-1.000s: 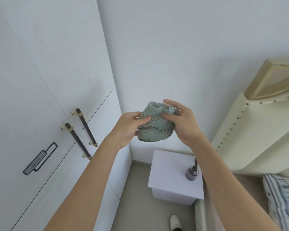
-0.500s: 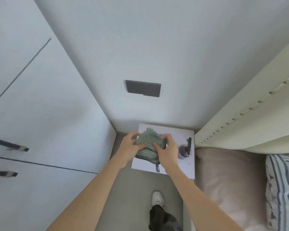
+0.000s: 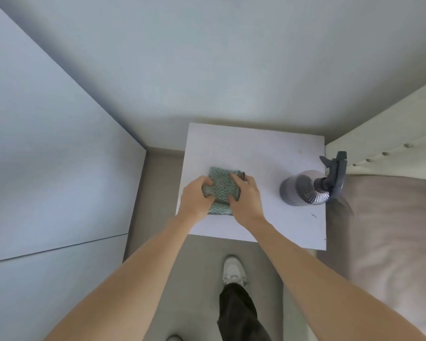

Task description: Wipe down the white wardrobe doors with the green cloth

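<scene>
My left hand (image 3: 196, 195) and right hand (image 3: 245, 198) both grip the folded green cloth (image 3: 221, 186) on the white tabletop (image 3: 251, 148); the wardrobe doors (image 3: 47, 168) seem not yet wiped.

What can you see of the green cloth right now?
The green knitted-looking cloth with a dark mesh edging is folded into a small, roughly rectangular bundle and lies on the white square bedside table top, near its left side. The left hand grips its left edge and the right hand its right. Its underside is hidden. The grey spray bottle stands apart, to its right.
</scene>
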`<state>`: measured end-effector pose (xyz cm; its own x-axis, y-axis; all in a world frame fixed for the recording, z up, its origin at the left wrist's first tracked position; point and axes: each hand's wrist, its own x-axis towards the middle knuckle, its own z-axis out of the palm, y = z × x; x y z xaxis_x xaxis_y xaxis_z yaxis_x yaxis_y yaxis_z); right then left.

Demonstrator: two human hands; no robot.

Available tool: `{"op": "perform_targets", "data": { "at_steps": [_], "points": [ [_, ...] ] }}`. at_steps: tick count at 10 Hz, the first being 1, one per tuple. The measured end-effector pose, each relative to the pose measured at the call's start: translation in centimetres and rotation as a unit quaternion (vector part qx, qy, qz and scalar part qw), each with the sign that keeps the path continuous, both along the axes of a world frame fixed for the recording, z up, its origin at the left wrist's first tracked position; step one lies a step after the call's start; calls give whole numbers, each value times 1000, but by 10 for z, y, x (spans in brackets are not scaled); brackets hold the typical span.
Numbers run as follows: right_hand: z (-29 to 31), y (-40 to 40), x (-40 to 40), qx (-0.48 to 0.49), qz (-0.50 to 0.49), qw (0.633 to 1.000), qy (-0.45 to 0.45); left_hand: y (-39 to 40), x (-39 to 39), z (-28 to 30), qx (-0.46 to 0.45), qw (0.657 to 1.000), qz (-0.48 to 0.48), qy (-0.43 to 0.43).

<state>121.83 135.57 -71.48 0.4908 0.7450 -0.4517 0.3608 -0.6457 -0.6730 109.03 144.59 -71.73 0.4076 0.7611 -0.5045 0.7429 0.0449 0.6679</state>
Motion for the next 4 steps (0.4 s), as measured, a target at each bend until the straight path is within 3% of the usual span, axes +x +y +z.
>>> {"op": "perform_targets", "data": {
  "at_steps": [1,2,3,4],
  "points": [
    [-25,-5,-3,-1,41,996,-84,-2,-1,-24,46,998,-29,14],
    [-27,-2,-2,-33,75,984,-158,0,6,-20,72,988,-91,100],
    [-15,3,-2,-56,61,982,-169,6,7,-8,40,984,-96,145],
    [9,5,-3,7,32,985,-170,13,8,20,57,993,-30,96]
  ]
}}
